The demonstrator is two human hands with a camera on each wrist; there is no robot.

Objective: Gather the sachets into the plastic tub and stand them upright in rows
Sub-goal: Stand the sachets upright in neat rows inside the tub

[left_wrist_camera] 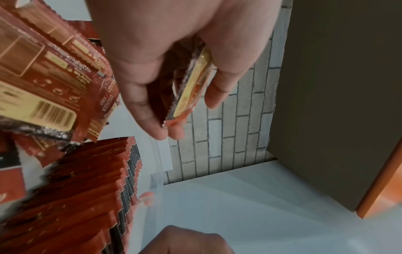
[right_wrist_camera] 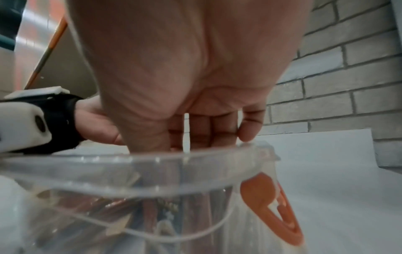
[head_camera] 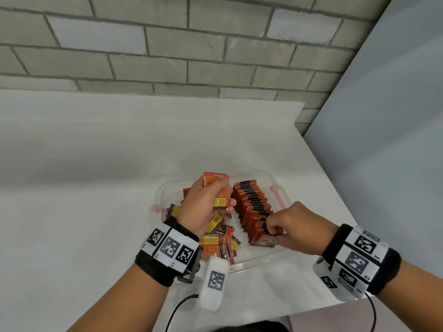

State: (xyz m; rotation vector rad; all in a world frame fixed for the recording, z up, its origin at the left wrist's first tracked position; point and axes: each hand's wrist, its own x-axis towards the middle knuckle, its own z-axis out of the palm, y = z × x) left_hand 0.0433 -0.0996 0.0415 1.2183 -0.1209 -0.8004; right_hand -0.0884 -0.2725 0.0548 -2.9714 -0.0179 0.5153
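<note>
While left fingers (head_camera: 223,195) pinch sachets (head_camera: 217,188), right seemingly tucks.

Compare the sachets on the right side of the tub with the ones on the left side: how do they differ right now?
The right-side row stands on edge, packed face to face in one line; the left-side pile lies loose and overlapping at mixed angles. The right hand pinches a sachet at the row's near end; the left hand grips a sachet above the pile. Both groups sit inside the clear tub.
</note>
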